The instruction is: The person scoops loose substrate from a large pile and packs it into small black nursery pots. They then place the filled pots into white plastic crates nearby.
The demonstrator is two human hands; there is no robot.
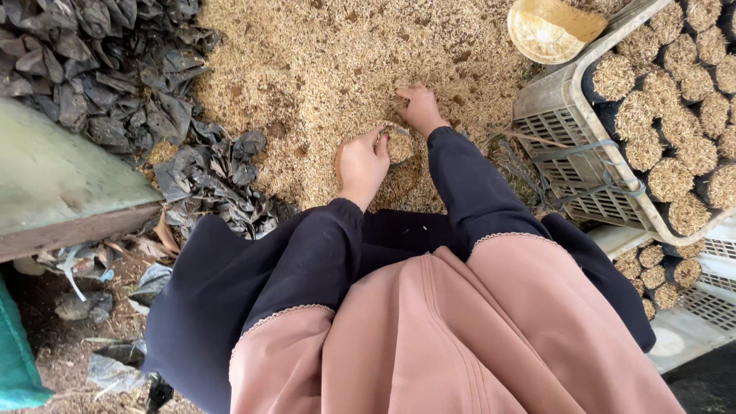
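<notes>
A small black bag stands upright in a heap of tan husk, its mouth filled with husk. My left hand grips the bag's near-left rim. Just beyond the bag, my right hand lies palm down in the husk with its fingers curled into the loose material. Both arms wear dark sleeves under pink cloth.
A pile of empty black bags lies at the left and spills toward my knees. At the right, a grey plastic crate holds several filled bags, with another crate below it. A yellow scoop rests on the husk at top right. A green slab sits at the left.
</notes>
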